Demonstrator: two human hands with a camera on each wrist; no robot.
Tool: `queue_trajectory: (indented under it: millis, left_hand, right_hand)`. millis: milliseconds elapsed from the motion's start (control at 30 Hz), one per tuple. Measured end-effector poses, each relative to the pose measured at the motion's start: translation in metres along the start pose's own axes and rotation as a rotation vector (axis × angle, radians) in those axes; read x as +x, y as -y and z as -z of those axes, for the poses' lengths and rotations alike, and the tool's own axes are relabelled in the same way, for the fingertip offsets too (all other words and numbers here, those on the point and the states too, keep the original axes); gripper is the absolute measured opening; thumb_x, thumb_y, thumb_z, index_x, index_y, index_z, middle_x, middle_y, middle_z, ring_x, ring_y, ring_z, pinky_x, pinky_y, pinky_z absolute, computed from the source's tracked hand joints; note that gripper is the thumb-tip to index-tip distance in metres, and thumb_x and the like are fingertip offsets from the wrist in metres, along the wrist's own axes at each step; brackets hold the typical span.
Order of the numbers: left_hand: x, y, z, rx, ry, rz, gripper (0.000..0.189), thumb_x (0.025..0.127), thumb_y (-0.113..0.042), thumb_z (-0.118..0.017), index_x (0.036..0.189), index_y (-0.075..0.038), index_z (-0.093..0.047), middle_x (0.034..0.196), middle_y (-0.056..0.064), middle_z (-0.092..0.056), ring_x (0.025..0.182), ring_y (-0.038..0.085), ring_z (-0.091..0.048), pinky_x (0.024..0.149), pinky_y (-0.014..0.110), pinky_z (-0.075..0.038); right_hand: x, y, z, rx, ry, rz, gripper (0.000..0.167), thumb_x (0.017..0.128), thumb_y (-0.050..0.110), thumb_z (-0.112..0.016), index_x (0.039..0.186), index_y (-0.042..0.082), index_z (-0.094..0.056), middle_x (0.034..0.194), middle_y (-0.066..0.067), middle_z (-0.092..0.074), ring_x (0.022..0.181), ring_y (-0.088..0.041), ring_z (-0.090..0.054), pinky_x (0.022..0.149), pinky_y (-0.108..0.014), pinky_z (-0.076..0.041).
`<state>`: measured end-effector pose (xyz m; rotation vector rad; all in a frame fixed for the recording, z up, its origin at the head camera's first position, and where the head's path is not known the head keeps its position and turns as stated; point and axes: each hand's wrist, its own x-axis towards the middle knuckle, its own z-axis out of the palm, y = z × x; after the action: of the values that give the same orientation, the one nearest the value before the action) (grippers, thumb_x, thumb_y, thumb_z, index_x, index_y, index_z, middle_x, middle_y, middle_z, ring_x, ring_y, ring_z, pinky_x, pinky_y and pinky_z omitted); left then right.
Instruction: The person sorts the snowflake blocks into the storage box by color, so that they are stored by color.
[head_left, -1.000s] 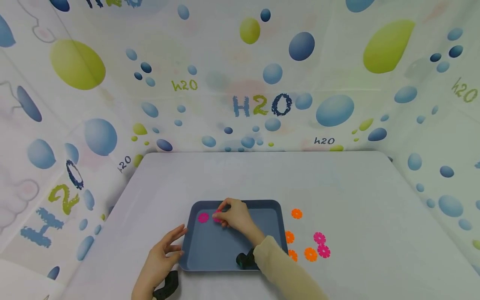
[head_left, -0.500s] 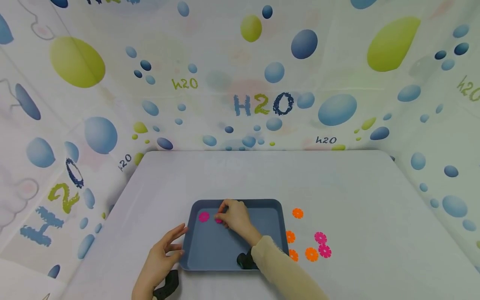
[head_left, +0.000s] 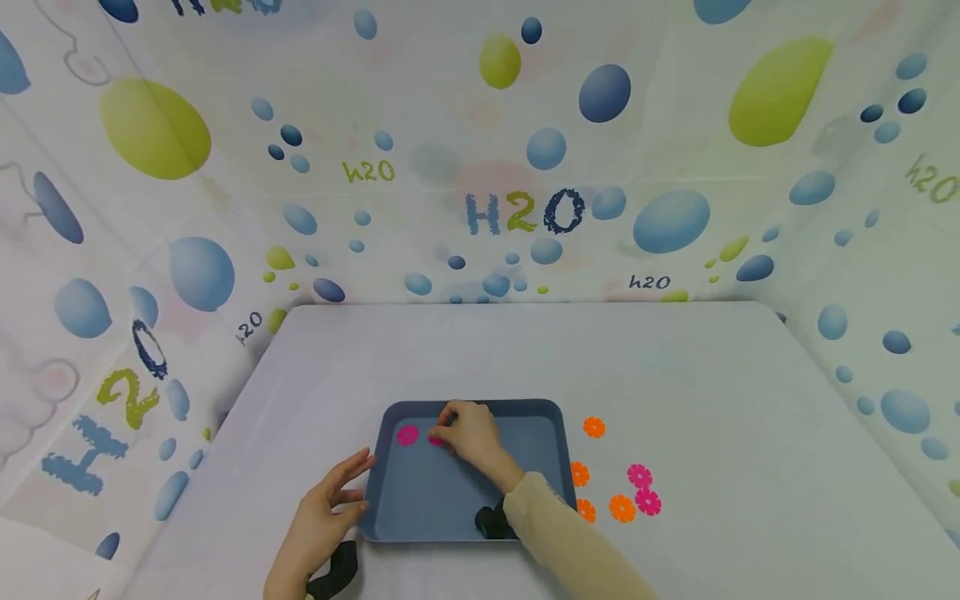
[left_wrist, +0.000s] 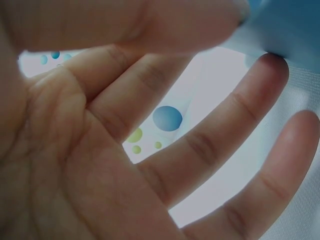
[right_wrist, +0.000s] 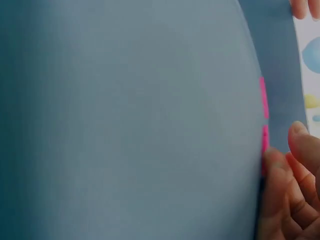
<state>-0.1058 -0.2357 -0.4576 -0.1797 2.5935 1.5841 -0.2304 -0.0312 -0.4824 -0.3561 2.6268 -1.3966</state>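
A grey-blue tray (head_left: 420, 500) lies on the white table. Near its far left corner a pink flower-shaped disc (head_left: 407, 435) lies flat. Just right of that is a second pink flower-shaped disc (head_left: 435, 438), partly covered by my right hand (head_left: 471, 437). In the right wrist view the thumb (right_wrist: 276, 167) touches this disc, while the index finger (right_wrist: 302, 142) stands apart from it and the other fingers are bent. My left hand (head_left: 318, 512) is at the tray's left side, fingers spread; one fingertip (left_wrist: 275, 65) touches the tray's wall (left_wrist: 300, 40).
Several orange flower-shaped discs (head_left: 622, 508) lie to the tray's right, some beside its edge and partly behind the right sleeve (head_left: 566, 533). Two more pink discs (head_left: 640, 477) lie farther right, almost touching. A patterned backdrop (head_left: 420, 125) stands behind the table.
The second pink disc shows less beneath my right hand than a second ago and sits slightly lower. My right hand has barely moved; my left hand stays at the tray's side.
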Motion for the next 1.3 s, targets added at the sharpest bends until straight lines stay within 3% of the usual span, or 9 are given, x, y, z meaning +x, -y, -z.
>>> queue_trajectory:
  millis: [267, 533, 700, 1000, 1300]
  left_hand:
    - [0.0, 0.003, 0.0, 0.013, 0.001, -0.016, 0.068, 0.085, 0.011, -0.057, 0.146, -0.013, -0.042, 0.144, 0.015, -0.051, 0.107, 0.032, -0.063, 0.072, 0.021, -0.053]
    - [0.001, 0.003, -0.001, 0.014, 0.005, -0.033, 0.068, 0.084, 0.011, -0.058, 0.146, -0.012, -0.042, 0.144, 0.017, -0.051, 0.105, 0.031, -0.063, 0.071, 0.02, -0.053]
    - [0.002, 0.005, 0.0, 0.018, -0.002, -0.053, 0.068, 0.084, 0.012, -0.059, 0.145, -0.012, -0.044, 0.143, 0.017, -0.052, 0.103, 0.03, -0.065, 0.071, 0.02, -0.053]
    - [0.003, 0.003, 0.001, 0.021, 0.017, -0.009, 0.068, 0.085, 0.01, -0.058, 0.146, -0.014, -0.042, 0.145, 0.015, -0.05, 0.107, 0.031, -0.063, 0.071, 0.02, -0.053]
    - [0.001, 0.003, 0.001, 0.031, 0.011, -0.034, 0.068, 0.085, 0.011, -0.058, 0.146, -0.012, -0.042, 0.144, 0.016, -0.051, 0.107, 0.032, -0.063, 0.072, 0.019, -0.053]
  right_hand:
    - [-0.004, 0.005, 0.015, 0.141, 0.022, 0.03, 0.032, 0.085, 0.025, -0.074, 0.108, 0.006, -0.065, 0.078, -0.007, -0.07, 0.056, -0.01, -0.06, 0.05, -0.024, -0.048]
    - [-0.011, 0.008, 0.045, 0.215, 0.026, 0.04, 0.048, 0.089, 0.031, -0.07, 0.128, 0.006, -0.057, 0.104, -0.01, -0.072, 0.088, -0.022, -0.068, 0.067, -0.029, -0.053]
    - [-0.018, 0.006, 0.074, 0.253, -0.035, 0.064, 0.051, 0.09, 0.029, -0.069, 0.135, 0.013, -0.053, 0.119, -0.012, -0.068, 0.104, -0.024, -0.066, 0.083, -0.035, -0.055]
    - [-0.038, -0.009, 0.126, 0.25, -0.173, 0.052, 0.06, 0.088, 0.028, -0.071, 0.142, 0.018, -0.046, 0.135, -0.01, -0.06, 0.12, -0.028, -0.058, 0.092, -0.042, -0.053]
    - [-0.055, -0.027, 0.153, 0.249, -0.228, 0.011, 0.066, 0.087, 0.028, -0.073, 0.144, 0.02, -0.041, 0.139, -0.01, -0.056, 0.124, -0.027, -0.055, 0.101, -0.044, -0.046]
